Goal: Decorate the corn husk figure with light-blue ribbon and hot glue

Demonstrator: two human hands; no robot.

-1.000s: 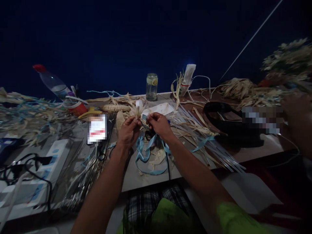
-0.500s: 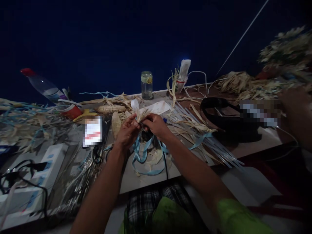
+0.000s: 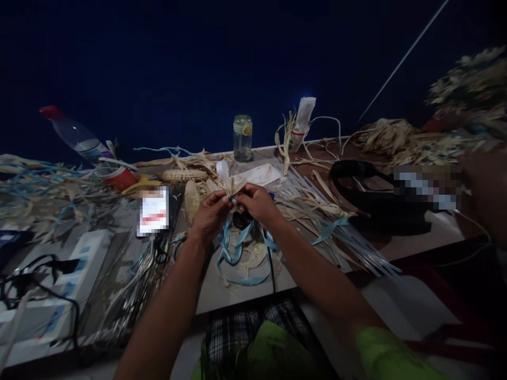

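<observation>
Close together above the table's middle, my left hand and my right hand pinch a small bunch of pale corn husk between them. Its frayed ends point up and away from me. A bit of blue shows at my right fingertips. Below the hands, a light-blue ribbon lies in loops on the table among husk scraps. A small dark object sits just under my fingers; I cannot make out what it is. One corn cob lies by my left hand, another cob farther back.
A glass jar and a paper cup stand at the back. Clear thin rods lie right, near a black looped object. To the left are a lit phone, a power strip, metal wires and a tilted bottle.
The view has shifted slightly, so everything sits a little farther right. My fingers have moved a bit around the husk bunch, which now shows less above them. Both hands keep their pinch.
</observation>
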